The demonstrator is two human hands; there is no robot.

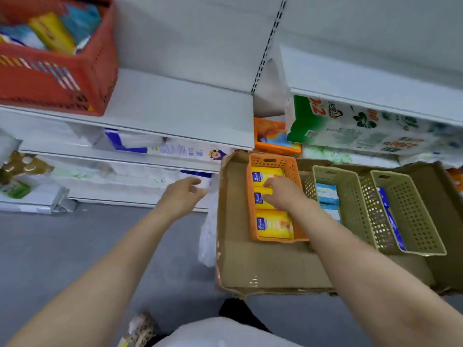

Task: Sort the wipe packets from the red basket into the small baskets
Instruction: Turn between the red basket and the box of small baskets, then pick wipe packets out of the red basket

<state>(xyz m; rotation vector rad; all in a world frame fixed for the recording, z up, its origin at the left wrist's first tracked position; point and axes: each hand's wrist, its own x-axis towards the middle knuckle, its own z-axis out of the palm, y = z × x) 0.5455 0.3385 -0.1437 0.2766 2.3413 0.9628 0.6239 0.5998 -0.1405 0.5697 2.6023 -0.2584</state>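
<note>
Head view: R hand (280, 194) is down inside the orange basket (295, 196), fingers curled over the middle yellow wipe packet (260, 200) and gripping it. One more yellow packet (265, 174) lies just beyond the fingertips, and a third (274, 227) sits nearer the wrist. All three lie flat, label side up, long axes across the basket, stacked in a row along its length. The basket's long axis runs away from the person.

L hand (184, 194) hangs in the air left of the R hand, outside the cardboard tray (250, 269), fingers loosely bent, holding nothing; it's near the lower shelf edge (140, 169).

To the right of the R hand, two beige baskets: the near one (350, 196) holds light-blue packets (327, 194), the far one (413, 214) holds dark-blue packets (390, 216) standing on edge along its left wall. All three baskets sit in the cardboard tray on the grey floor (75, 246).

Far up-left of both hands, the red basket (62, 81) sits on a white shelf (175, 108), w/ yellow and blue packets inside, blurred. Paper-goods packs (350, 126) fill the shelves behind the tray. A crumpled clear plastic bag (208, 241) lies betw. L forearm and tray wall.
</note>
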